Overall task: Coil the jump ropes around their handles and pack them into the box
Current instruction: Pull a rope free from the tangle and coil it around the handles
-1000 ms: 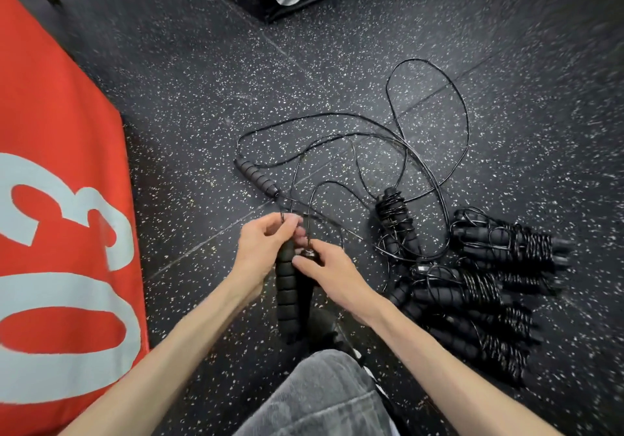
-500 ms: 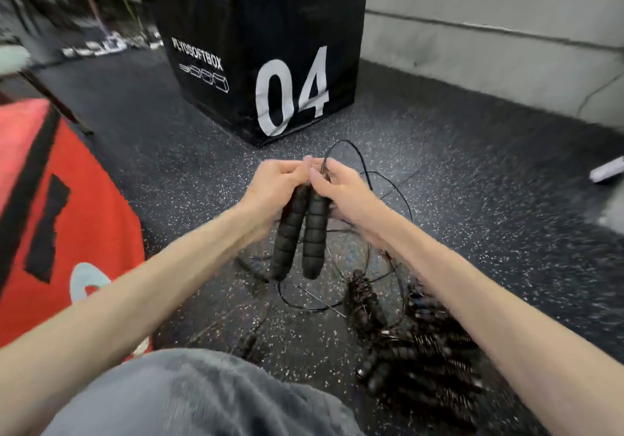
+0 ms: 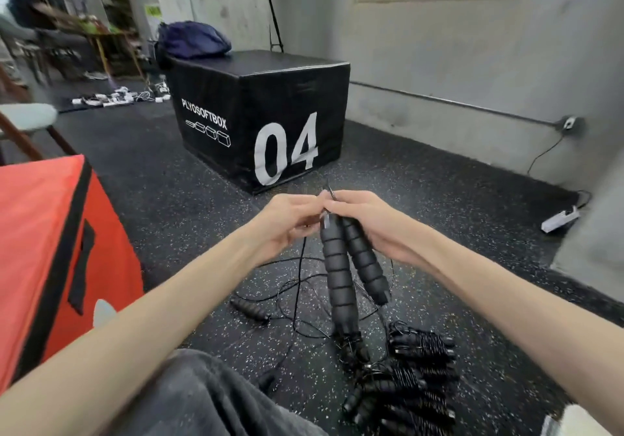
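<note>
Gripping 2 black foam handles (image 3: 351, 263) in right hand (image 3: 374, 229), left hand (image 3: 287, 222) pinching the cord (image 3: 301, 266); beyond, black box (image 3: 263, 114) reading "PLYOSOFTBOX 04".

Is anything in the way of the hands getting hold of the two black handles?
Nothing: the right hand already grips the pair of black ribbed foam jump-rope handles at their top ends, and the left hand pinches the thin black cord beside them.

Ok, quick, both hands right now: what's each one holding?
Left hand: pinching the rope near the handle tops.
Right hand: gripping the two foam handles together.
</note>
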